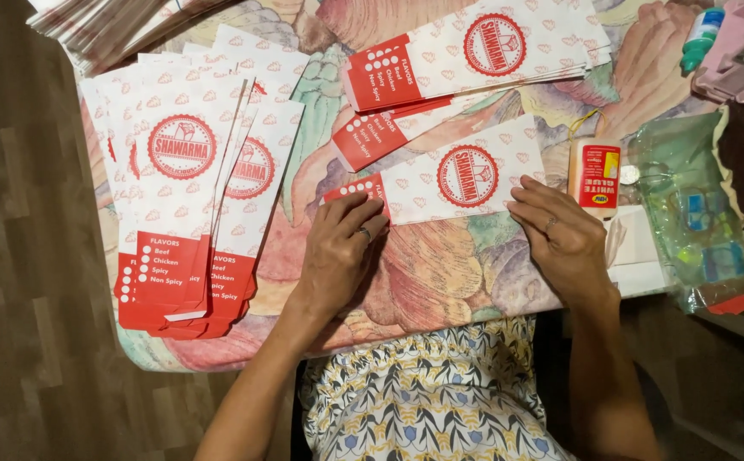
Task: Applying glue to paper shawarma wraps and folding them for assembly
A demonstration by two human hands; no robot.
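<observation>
I see both hands flat on one paper bag; left hand presses its red end, right hand its other edge beside the glue bottle; a fold being pressed, I judge; next needs firm smoothing.

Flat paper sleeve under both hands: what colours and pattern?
White paper sleeve with small red motifs, a red round emblem and a red end; head view.

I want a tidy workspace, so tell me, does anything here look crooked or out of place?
Nothing is spilled or torn. The paper bag under the left hand and right hand lies slightly tilted, and the stack of bags on the left is fanned out unevenly. The glue bottle stands close to the bag's right end.
</observation>
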